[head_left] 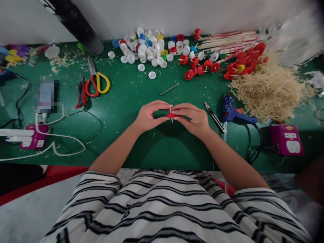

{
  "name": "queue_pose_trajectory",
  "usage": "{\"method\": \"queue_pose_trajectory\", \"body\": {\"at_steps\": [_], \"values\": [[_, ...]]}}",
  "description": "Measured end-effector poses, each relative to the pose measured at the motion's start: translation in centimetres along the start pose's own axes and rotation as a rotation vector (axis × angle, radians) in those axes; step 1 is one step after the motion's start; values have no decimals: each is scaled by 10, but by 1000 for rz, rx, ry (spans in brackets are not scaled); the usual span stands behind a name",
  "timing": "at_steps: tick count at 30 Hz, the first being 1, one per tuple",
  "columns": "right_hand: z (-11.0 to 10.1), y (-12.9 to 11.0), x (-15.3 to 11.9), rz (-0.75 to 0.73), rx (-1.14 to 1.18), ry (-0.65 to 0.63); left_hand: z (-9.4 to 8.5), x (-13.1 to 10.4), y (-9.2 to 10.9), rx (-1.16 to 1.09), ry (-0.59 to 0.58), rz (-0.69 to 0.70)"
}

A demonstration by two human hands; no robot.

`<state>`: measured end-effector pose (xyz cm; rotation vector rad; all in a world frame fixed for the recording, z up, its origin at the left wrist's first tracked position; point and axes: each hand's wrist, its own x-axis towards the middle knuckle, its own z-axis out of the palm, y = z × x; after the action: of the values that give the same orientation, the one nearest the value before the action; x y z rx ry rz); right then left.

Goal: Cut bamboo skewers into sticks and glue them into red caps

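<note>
Both hands meet over the middle of the green table. Between their fingertips is a red bottle cap with a short wooden stick through it, one end pointing up and the other down. My left hand pinches the cap and stick from the left, thumb below and fingers above. From the right, my right hand pinches the same piece with thumb and fingers. A thin metal rod lies just beyond the hands.
White and coloured caps, red caps with sticks and wood shavings lie behind. Right are a cutter knife, blue glue gun and purple power box. Left are scissors, red-handled pliers and a white cable.
</note>
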<state>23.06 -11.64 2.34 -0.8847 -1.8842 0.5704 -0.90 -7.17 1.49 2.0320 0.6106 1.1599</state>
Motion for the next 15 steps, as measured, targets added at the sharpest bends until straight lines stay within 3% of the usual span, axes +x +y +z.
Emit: {"method": "queue_pose_trajectory", "body": {"at_steps": [4,15], "values": [[3,5,-1,-73,-25,39,-1,1,-1,7,-4,41],[4,5,-3,-136,-145,79,4,-1,0,-118,-27,-170]]}}
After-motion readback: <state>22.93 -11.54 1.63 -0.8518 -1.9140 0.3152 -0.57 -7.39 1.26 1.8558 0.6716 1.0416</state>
